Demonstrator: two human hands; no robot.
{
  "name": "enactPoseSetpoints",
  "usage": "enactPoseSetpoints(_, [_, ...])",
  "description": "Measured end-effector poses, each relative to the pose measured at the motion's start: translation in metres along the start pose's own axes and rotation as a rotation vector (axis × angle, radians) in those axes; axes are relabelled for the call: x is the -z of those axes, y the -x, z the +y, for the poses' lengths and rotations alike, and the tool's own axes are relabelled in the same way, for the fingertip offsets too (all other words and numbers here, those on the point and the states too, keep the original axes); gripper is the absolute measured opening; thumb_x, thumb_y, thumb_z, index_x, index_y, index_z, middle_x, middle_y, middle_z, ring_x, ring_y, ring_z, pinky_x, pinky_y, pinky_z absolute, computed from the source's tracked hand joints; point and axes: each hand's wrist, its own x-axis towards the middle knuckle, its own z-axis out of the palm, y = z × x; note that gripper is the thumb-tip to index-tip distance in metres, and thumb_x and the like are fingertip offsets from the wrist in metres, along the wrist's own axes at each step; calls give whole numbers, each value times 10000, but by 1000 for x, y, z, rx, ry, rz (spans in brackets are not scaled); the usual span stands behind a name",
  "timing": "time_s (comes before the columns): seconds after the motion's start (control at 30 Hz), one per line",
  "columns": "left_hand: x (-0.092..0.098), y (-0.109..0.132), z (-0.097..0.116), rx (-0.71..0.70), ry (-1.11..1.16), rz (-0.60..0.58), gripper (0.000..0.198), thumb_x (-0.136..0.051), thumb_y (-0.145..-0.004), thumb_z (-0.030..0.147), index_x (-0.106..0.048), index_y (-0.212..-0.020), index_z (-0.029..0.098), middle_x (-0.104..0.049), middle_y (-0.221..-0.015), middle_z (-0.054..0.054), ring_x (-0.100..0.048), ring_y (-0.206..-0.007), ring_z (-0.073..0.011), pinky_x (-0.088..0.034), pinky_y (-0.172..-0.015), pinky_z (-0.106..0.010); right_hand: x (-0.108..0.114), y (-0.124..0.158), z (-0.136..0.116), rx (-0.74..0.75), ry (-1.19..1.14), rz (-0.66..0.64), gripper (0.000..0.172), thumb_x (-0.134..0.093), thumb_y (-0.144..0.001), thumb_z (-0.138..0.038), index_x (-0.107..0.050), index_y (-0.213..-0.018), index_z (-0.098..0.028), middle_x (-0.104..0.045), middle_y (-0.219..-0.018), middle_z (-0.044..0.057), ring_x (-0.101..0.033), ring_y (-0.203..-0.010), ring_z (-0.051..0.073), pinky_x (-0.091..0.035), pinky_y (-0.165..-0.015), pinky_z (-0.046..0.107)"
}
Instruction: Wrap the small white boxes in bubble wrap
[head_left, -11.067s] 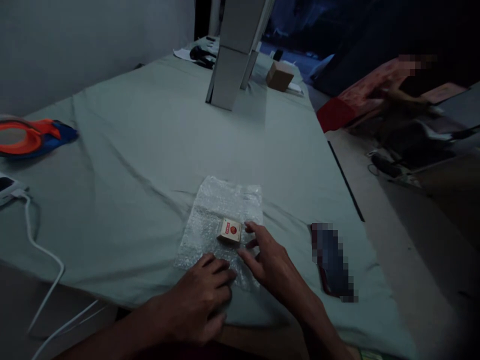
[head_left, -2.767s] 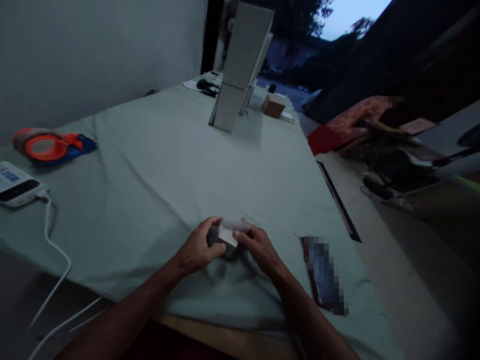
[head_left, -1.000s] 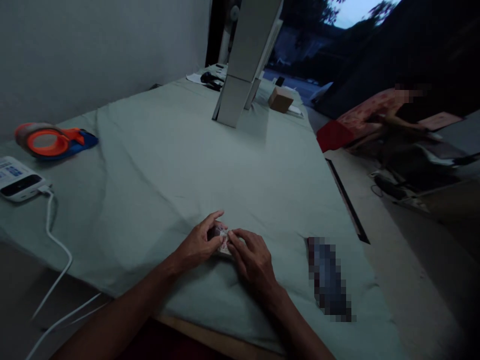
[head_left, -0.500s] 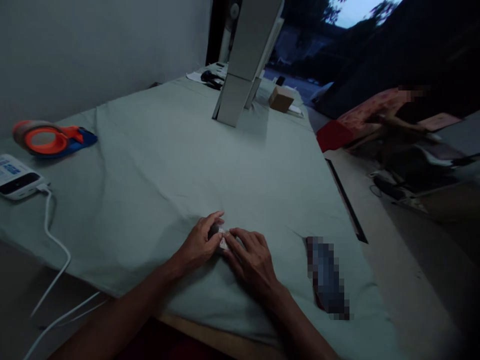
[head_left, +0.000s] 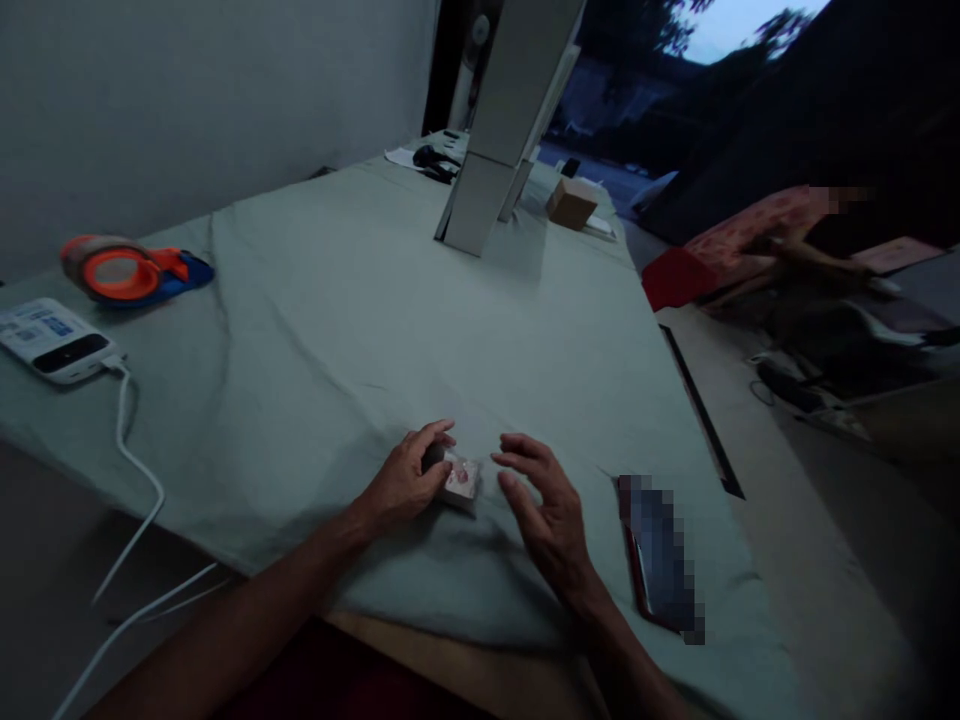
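Observation:
A small pale block with a reddish print on top point(head_left: 462, 480), perhaps a deck of cards, lies on the cloth-covered table near its front edge. My left hand point(head_left: 405, 475) is curled around its left end, thumb on top; that end is hidden behind the thumb and fingers. To the right, my right hand point(head_left: 546, 505) hovers apart from the block, fingers spread and nothing between them. Farther right lies a phone point(head_left: 664, 560) with a dark red edge, its screen blurred out.
An orange and blue tape dispenser point(head_left: 127, 272) and a white power bank point(head_left: 64, 342) with a plugged-in white cable point(head_left: 120, 430) sit at the left. A tall white panel-like column point(head_left: 476, 190) stands farther back, beside a brown cardboard box point(head_left: 571, 203). At the right is a person in patterned clothing point(head_left: 765, 230).
My right hand has let go of the block and moved right, its fingers opening. More of the block's printed top now shows. My left hand has stayed on it. The view has shifted slightly.

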Motion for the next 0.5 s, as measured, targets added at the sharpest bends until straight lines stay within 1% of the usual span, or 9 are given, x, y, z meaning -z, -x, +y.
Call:
enactPoseSetpoints(0.07, [0,0,-1,3,18,5,541,-551,-813,197,-477,-1349,194,-612,-1240,-100,-573,-1097,-221,-468,-929,-366,3,1,4,-107,-92,42,160,-542,-914,-282,-667,-1008,-246,-626,-1162,86,-590,-1105,237,-467,-946,430])
enactPoseSetpoints(0.13, [1,-1,-3,2,40,24,560,-543,-813,203,-457,-1367,189,-590,-1280,-113,-572,-1101,-225,-473,-912,-368,3,2,8,-147,-120,32,147,-573,-892,-279,-673,-991,-238,-631,-1159,87,-592,-1104,237,-472,-942,423])
enactPoseSetpoints(0.2, [4,-1,-4,-3,57,67,559,-528,-818,212,-451,-1371,182,-581,-1291,-122,-575,-1084,-226,-474,-890,-366,2,4,11,-177,-134,14,155,-586,-879,-282,-673,-998,-233,-629,-1174,91,-594,-1099,238,-496,-897,403])
enactPoseSetpoints(0.27, [7,0,-4,4,61,138,535,-519,-818,213,-473,-1350,181,-593,-1271,-117,-579,-1055,-219,-470,-880,-362,1,6,14,-212,-151,2,169,-587,-876,-291,-668,-1011,-230,-625,-1193,96,-597,-1095,238,-515,-850,383])
enactPoseSetpoints(0.4, [14,1,-2,40,21,264,414,-508,-803,193,-585,-1208,169,-647,-1119,-93,-591,-981,-205,-473,-834,-337,0,8,18,-230,-173,-27,187,-598,-869,-302,-656,-1031,-229,-624,-1211,103,-591,-1112,240,-525,-820,371])
enactPoseSetpoints(0.5, [15,2,-1,-5,-61,301,289,-497,-782,169,-652,-1026,173,-661,-965,-64,-597,-905,-196,-476,-809,-329,-1,5,17,-183,-147,-89,210,-618,-854,-292,-649,-1055,-240,-618,-1224,101,-587,-1122,245,-526,-826,381])
